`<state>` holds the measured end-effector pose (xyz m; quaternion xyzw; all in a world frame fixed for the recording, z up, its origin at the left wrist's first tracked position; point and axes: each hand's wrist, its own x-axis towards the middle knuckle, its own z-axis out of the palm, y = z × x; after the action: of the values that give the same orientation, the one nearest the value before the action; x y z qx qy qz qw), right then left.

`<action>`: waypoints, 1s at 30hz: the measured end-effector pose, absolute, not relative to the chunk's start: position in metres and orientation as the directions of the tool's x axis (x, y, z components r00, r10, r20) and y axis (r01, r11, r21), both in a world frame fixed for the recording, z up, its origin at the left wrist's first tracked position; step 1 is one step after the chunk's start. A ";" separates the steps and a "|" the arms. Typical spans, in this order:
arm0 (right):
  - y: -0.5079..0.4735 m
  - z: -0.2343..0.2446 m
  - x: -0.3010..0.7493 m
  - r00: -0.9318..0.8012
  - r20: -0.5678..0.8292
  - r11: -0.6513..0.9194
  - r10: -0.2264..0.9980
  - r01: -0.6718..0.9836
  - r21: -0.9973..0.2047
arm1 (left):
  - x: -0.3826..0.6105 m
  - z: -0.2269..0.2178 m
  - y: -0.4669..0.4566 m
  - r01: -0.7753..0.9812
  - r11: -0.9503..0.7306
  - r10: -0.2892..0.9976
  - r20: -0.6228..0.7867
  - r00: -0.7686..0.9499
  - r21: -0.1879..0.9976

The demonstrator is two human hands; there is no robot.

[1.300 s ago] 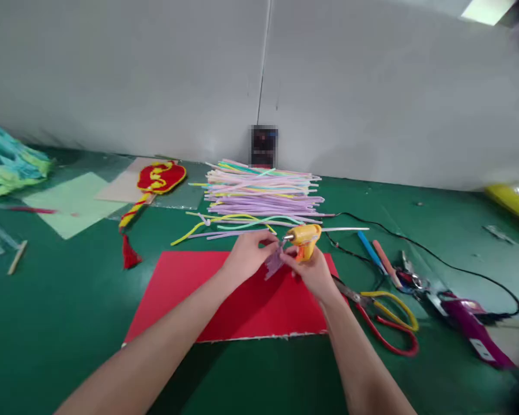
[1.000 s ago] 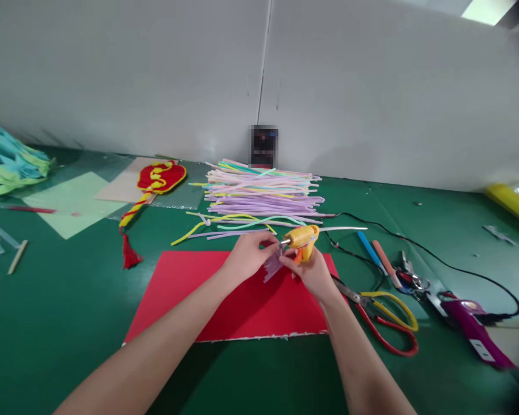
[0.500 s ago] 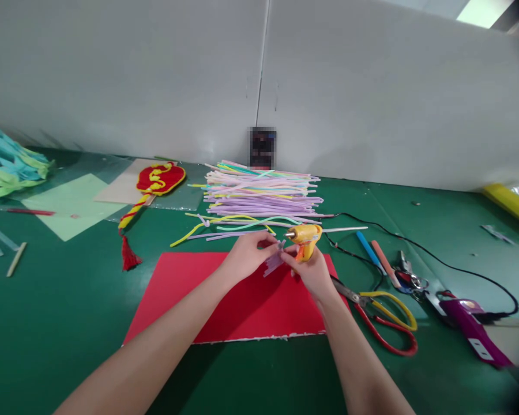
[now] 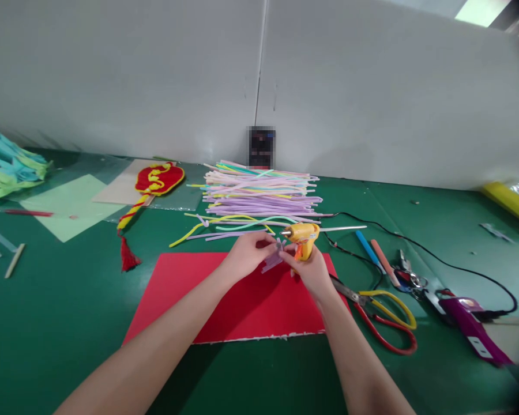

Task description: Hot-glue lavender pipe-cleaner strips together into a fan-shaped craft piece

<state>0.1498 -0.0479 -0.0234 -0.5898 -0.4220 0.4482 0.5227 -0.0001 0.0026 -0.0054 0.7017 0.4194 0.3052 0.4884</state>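
Observation:
Between my fingertips is a small bunch of short purple pipe cleaner pieces (image 4: 271,263), above a red sheet (image 4: 177,294). My left hand (image 4: 249,253) pinches its upper end from the left. From the other side, my right hand (image 4: 308,266) touches the bunch with thumb and finger while its palm wraps the handle of a yellow hot glue gun (image 4: 303,233). The gun's nozzle points left, over the bunch, and a clear glue stick juts from its back. Fingers partly hide the top of the bunch.
Behind the sheet lies a pile of pastel pipe cleaners (image 4: 259,193). Scissors (image 4: 380,311), keys (image 4: 409,276) and a purple power strip (image 4: 471,328) with the black cord (image 4: 441,248) lie right. A red fan with tassel (image 4: 160,177) and green paper (image 4: 67,204) lie left.
The glue gun and right hand have shifted very slightly left. Both hands keep their hold on the purple bunch; little else differs.

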 end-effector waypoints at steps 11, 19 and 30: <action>-0.048 -0.018 0.146 0.327 -0.109 -0.082 0.939 -0.097 -0.992 | -0.001 0.000 0.002 0.277 -0.142 0.877 -0.009 0.480 0.950; -0.047 -0.018 0.149 0.295 -0.067 -0.035 0.953 -0.115 -0.993 | -0.002 0.004 -0.002 0.349 -0.153 0.820 -0.078 0.567 0.925; -0.047 -0.013 0.148 0.335 -0.074 -0.021 0.939 -0.159 -0.987 | 0.001 -0.005 -0.001 0.210 0.071 0.854 -0.169 0.493 0.975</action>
<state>0.1481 -0.0473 -0.0131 -0.5509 -0.3541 0.4549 0.6035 0.0014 -0.0013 -0.0046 0.6256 0.4251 0.2700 0.5958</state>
